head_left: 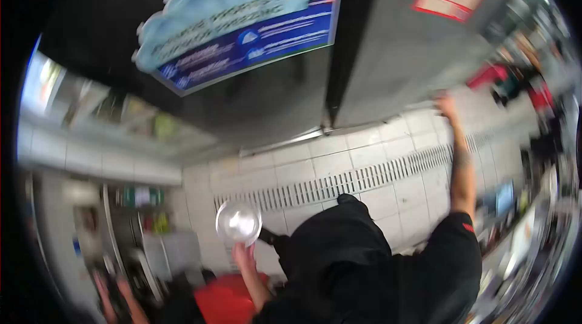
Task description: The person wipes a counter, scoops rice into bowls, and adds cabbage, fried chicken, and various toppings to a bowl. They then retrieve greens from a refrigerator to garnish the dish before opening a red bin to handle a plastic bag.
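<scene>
My left hand [245, 257] grips the near rim of a shiny round metal bowl [238, 220], held out low over the tiled floor. No contents can be made out in the bowl because of the glare. With the arm stretched far out, my right hand [447, 107] is at the lower edge of a tall grey cabinet door [397, 51]. Its fingers are blurred, and whether they grip the door is not clear. A second dark cabinet door [267, 93] stands to the left, carrying a blue cloud-shaped sign [236, 27].
A floor drain grating [339, 183] runs across the tiles [291, 172]. A co-worker's hands [124, 290] show at the lower left near shelving [142, 227]. People in red and dark clothing [515, 81] are at the upper right. A cluttered counter [515, 233] lines the right.
</scene>
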{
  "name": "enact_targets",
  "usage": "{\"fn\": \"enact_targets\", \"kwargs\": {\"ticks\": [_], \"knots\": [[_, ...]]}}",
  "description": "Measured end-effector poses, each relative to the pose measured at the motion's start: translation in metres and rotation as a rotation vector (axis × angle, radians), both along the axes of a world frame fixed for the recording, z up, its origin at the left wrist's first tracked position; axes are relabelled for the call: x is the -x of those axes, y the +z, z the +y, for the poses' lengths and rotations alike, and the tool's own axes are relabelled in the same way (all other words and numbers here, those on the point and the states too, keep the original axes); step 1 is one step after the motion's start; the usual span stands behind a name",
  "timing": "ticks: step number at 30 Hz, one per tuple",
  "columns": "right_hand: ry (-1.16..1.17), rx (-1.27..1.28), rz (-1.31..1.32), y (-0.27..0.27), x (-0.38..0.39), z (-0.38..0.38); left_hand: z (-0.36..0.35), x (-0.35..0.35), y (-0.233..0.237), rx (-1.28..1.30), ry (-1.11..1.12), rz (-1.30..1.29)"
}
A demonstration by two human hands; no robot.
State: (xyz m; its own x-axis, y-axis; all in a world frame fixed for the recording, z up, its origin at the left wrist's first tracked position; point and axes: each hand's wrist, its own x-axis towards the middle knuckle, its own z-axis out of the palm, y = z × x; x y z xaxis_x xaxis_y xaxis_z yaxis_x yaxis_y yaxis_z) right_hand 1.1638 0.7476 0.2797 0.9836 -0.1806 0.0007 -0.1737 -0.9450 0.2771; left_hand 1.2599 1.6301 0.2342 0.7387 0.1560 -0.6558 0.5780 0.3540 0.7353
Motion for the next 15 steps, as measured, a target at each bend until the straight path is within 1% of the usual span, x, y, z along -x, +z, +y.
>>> {"fn": "enact_targets", "kwargs": {"ticks": [1,2,3,4,5,6,7,8,10,13,15], "knots": [[-0.03,0.135,-0.018,0.047,-0.001,-0.034,-0.028,0.009,-0.016,-0.013,0.008,-0.005],[-0.065,0.271,-0.031,0.098,-0.001,-0.065,-0.048,0.026,-0.03,-0.01,-0.005,-0.091],[-0.106,0.402,-0.042,0.151,-0.001,-0.096,-0.083,0.031,-0.029,0.033,0.019,-0.061],[-0.053,0.553,-0.18,0.178,-0.009,-0.19,-0.113,0.034,-0.019,0.022,0.053,0.059],[-0.017,0.696,-0.328,0.205,-0.017,-0.28,-0.155,0.035,0.036,0.048,0.107,0.078],[-0.083,0.604,-0.449,0.227,-0.019,-0.306,-0.19,0.043,0.042,0.043,0.13,0.068],[-0.176,0.48,-0.555,0.239,-0.023,-0.296,-0.21,0.055,0.05,0.041,0.126,0.065],[-0.242,0.401,-0.635,0.255,-0.017,-0.277,-0.221,0.07,0.063,0.041,0.19,0.044],[-0.299,0.321,-0.746,0.278,-0.012,-0.248,-0.242,0.088,0.086,-0.002,0.131,0.026],[-0.292,0.249,-0.863,0.305,-0.018,-0.218,-0.257,0.115,0.084,-0.071,0.247,0.018],[-0.254,0.227,-0.947,0.32,-0.017,-0.198,-0.269,0.133,0.089,-0.061,0.325,0.01]]}}
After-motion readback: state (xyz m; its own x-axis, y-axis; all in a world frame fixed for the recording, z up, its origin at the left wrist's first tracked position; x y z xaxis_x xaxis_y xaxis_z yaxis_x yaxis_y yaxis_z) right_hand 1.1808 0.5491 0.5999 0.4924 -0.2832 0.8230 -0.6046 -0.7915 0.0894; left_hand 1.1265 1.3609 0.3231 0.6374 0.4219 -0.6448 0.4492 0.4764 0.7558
